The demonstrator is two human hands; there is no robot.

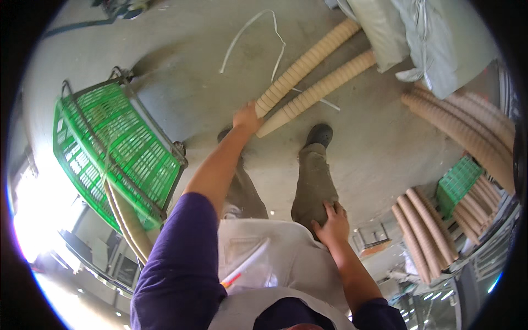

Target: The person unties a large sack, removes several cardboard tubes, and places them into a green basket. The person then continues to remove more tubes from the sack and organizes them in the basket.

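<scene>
My left hand (248, 117) reaches down to the floor. Its fingers are closed round the near end of a long, ribbed beige stack (300, 71), which looks like many nested cups or cones. A second stack (316, 92) of the same kind lies just to its right, and its near end is close to that hand. Both run to the far right, up to a large pale sack (379, 30). My right hand (331, 224) rests on my right leg with its fingers apart, holding nothing.
A green plastic basket (118, 148) on a wheeled metal frame stands at the left. More ribbed stacks (456, 124) lie at the right, others (423, 236) lower right by a green crate (459, 179). A white strap (242, 33) lies on the floor ahead.
</scene>
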